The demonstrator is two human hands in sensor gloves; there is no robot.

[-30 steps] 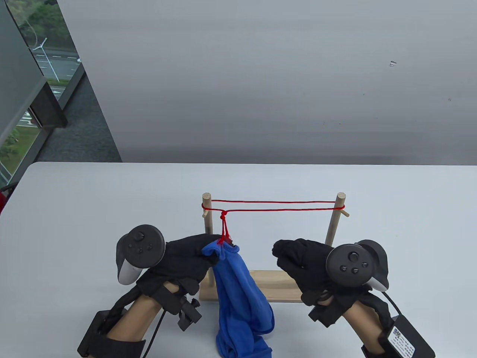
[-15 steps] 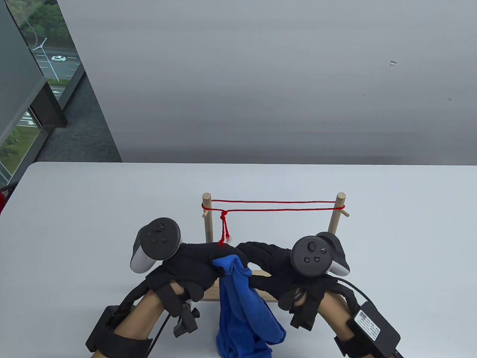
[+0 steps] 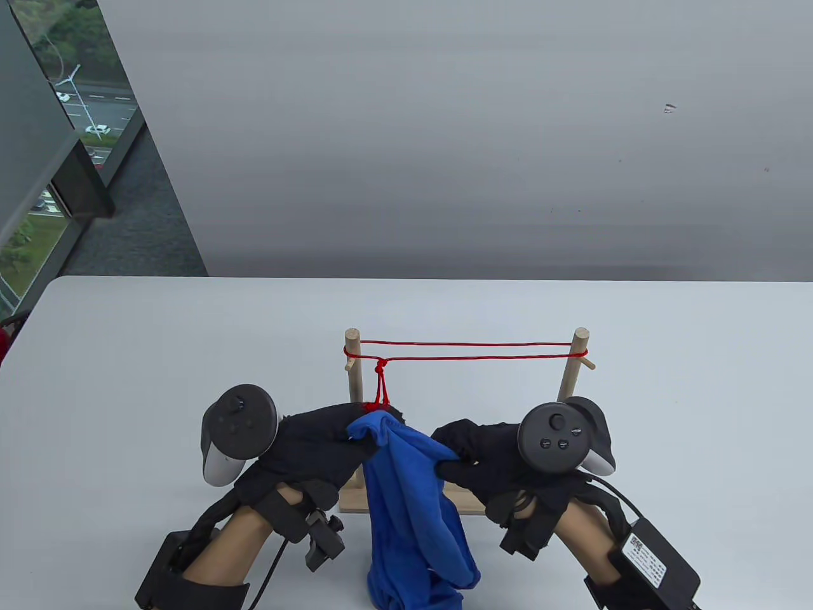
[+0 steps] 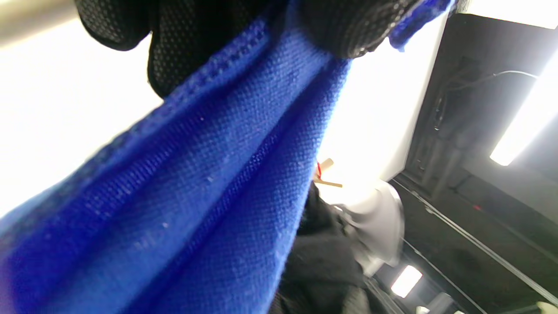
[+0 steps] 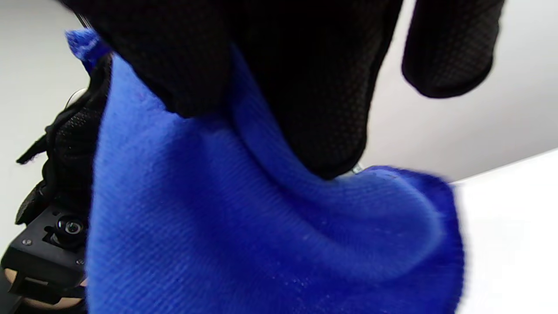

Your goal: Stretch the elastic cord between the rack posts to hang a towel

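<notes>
A wooden rack (image 3: 353, 375) with two upright posts stands on the table. A red elastic cord (image 3: 470, 351) runs doubled between the post tops, with a knot and loose tail near the left post. A blue towel (image 3: 409, 508) hangs in front of the rack, lifted off the table. My left hand (image 3: 346, 438) grips the towel's top left corner, and it fills the left wrist view (image 4: 196, 196). My right hand (image 3: 454, 460) pinches the towel's upper edge further right, and the cloth also shows in the right wrist view (image 5: 261, 235). Both hands are just below the cord.
The rack's flat wooden base (image 3: 470, 499) lies on the white table (image 3: 159, 356) behind the hands. The right post (image 3: 573, 368) has a small side peg. A grey wall stands behind the table and a window is at the far left.
My right hand came in from the right and took hold of the towel's upper edge. Both hands have spread the top of the towel a little apart and raised it slightly.
</notes>
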